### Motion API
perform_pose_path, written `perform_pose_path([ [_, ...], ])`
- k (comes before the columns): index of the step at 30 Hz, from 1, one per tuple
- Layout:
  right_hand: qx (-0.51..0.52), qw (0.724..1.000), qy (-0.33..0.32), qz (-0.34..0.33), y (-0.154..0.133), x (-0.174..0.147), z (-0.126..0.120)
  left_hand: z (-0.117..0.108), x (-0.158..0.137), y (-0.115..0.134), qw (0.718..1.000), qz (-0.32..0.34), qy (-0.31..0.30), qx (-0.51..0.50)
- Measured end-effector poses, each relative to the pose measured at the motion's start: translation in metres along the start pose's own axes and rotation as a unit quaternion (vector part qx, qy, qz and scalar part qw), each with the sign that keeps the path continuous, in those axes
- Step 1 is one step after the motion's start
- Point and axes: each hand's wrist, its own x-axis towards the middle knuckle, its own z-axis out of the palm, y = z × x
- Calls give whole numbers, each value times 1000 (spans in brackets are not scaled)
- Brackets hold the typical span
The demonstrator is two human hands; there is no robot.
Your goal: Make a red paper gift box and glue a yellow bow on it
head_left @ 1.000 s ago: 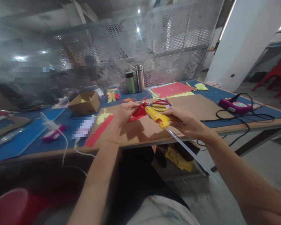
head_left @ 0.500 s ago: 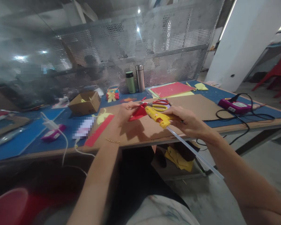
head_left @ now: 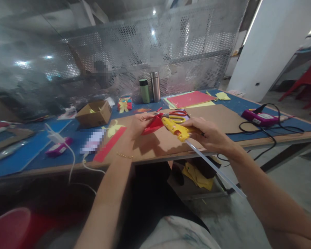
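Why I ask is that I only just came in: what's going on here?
Someone's right hand holds a yellow glue gun, a long clear glue stick poking out its back. The left hand pinches a red piece beside the gun's tip; whether they touch is unclear. Scissors lie just beyond. Below the hands is cardboard, with a red strip on its left side.

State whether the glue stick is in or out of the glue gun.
Partly in: the glue stick enters the back of the glue gun, a long stretch sticking out.
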Motion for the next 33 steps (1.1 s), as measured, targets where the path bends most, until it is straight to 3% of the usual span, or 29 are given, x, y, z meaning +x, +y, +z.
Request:
perform_pose_path([
  [33, 0, 1000, 8, 7, 2, 3, 0, 2, -1, 5, 1000, -1, -14, 14],
])
